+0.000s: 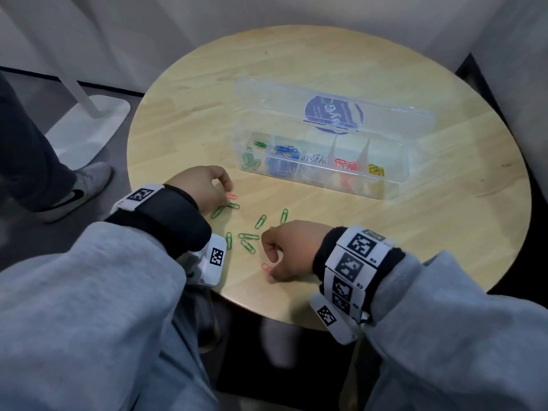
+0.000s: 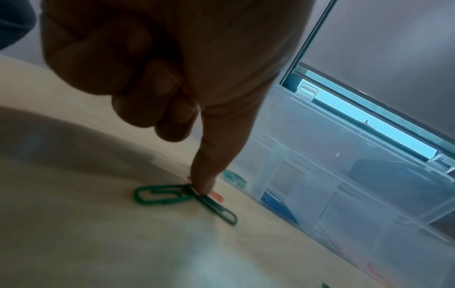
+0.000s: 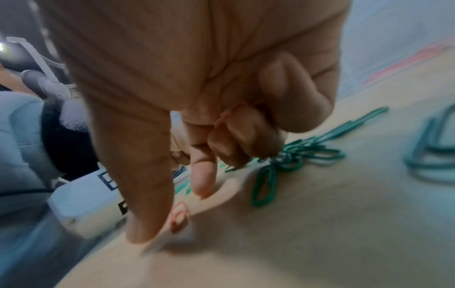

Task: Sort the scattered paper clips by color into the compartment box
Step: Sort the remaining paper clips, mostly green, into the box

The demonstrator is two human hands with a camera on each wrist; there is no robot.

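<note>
Mostly green clips (image 1: 248, 236) remain loose on the round wooden table (image 1: 415, 232), scattered between the two hands, with a red clip (image 1: 231, 196) by the left hand (image 1: 204, 188) and another red clip (image 1: 266, 267) by the right hand (image 1: 289, 250). Judged as thin, light, stiff wire with a smooth coating: lying flat, they likely slide rather than lift, so a fingertip drag or a nail under one rounded end looks the surest hold. Left hand: three fingers curled into the palm with a sliver of red showing among them, probably a clip already gathered; index finger (image 2: 204, 183) extended, tip pressing down where two green clips (image 2: 162, 196) meet, the red one just behind it. Right hand: outer fingers curled on a red wire loop in the palm; thumb (image 3: 145, 224) and index finger (image 3: 203, 175) apart, pointing down either side of the red clip on the table, not yet closed on it. Compartment box (image 1: 385, 185), clear plastic, stands beyond the hands with its lid (image 1: 296, 96) propped open; compartments left to right hold green, blue, white, red and yellow. Obstacles: green clips overlap near both fingertips and may snag or ride along with a red one; the box's front wall must be cleared. A bystander's shoe (image 1: 77, 191) shows on the floor at left.
</note>
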